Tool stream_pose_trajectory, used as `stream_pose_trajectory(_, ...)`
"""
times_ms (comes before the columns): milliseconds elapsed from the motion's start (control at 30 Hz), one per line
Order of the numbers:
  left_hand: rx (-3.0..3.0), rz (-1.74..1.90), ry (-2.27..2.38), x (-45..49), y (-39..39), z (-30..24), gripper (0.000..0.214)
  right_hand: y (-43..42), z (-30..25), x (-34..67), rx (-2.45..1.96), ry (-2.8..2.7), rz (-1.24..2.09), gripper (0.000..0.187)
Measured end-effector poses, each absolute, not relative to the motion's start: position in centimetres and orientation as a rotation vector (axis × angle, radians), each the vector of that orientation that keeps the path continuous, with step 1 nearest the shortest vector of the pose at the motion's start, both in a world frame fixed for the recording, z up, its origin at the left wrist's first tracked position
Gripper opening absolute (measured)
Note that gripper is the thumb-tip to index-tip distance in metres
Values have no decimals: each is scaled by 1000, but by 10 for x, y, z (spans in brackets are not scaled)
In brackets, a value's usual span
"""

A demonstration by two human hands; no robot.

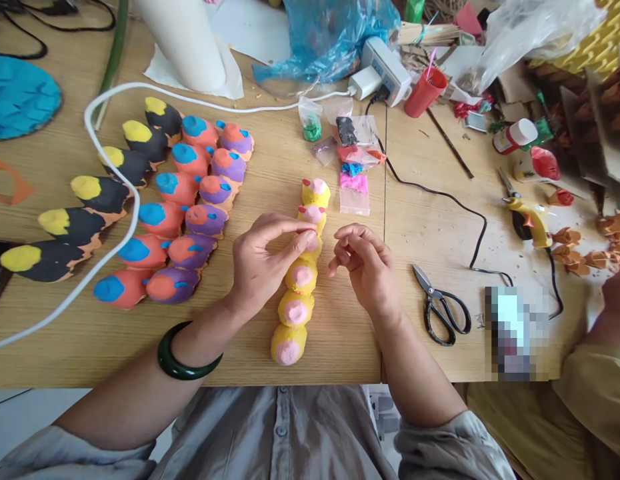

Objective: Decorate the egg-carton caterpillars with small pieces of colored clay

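Observation:
A strip of yellow egg-carton cups [296, 313], each topped with a pink lump of clay, runs upright in front of me. Small red bits stick out on the two far cups [316, 193]. Over the third cup from the far end, my left hand [267, 257] pinches thumb and forefinger together; whatever sits between the tips is too small to make out. My right hand [365, 267] hovers just right of the strip, fingers curled and thumb near the forefinger. Anything in its fingertips is hidden or too small to name.
Painted carton strips [155, 213] in black, coral and purple lie left, crossed by a white cable [110, 260]. Clay bags [355, 160] lie beyond the strip. Scissors [440, 307], a blurred-out device [513, 333] and a glue gun [533, 220] are right, near another person's arm [610, 307].

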State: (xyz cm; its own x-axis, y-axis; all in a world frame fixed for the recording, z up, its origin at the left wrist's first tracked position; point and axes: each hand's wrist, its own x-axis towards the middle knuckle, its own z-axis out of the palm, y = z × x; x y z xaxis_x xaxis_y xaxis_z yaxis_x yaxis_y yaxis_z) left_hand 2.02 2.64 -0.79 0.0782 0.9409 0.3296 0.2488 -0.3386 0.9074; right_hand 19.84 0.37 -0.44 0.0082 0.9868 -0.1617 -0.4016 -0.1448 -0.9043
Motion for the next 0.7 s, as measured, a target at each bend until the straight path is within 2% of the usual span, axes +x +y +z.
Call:
stream_pose_trajectory(167,1712,1299,1152,21,24,-9,7,0,-6,194,-1105,-913,1425,30)
stream_pose_trajectory(700,1781,1285,1069,23,24,-16,9,-1,-11,186,-1171,-998,1228,36)
